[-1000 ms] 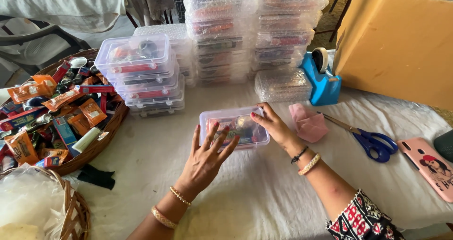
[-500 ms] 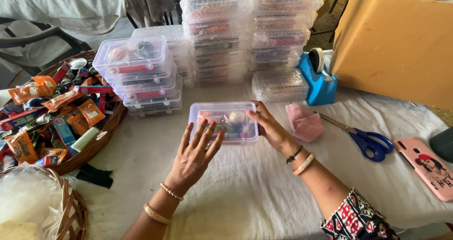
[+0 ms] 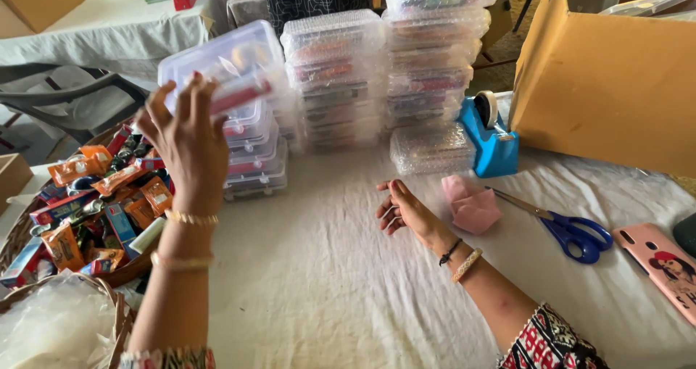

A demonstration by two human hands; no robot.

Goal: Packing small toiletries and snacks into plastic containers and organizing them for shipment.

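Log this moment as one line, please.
left hand: holds clear plastic box above box stack | right hand: empty, rests on white tablecloth | nearby: pink cloth, blue scissors

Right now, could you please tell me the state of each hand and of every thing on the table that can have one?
Left hand: raised, holding the clear box.
Clear box: lid shut, lifted over the plain stack.
Right hand: empty, resting on the cloth.
Plain stack of boxes: lids shut, upright.
Bubble-wrapped boxes: wrapped, stacked.
Scissors: shut, lying flat.
Tape dispenser: upright, roll loaded.
Phone: face down.
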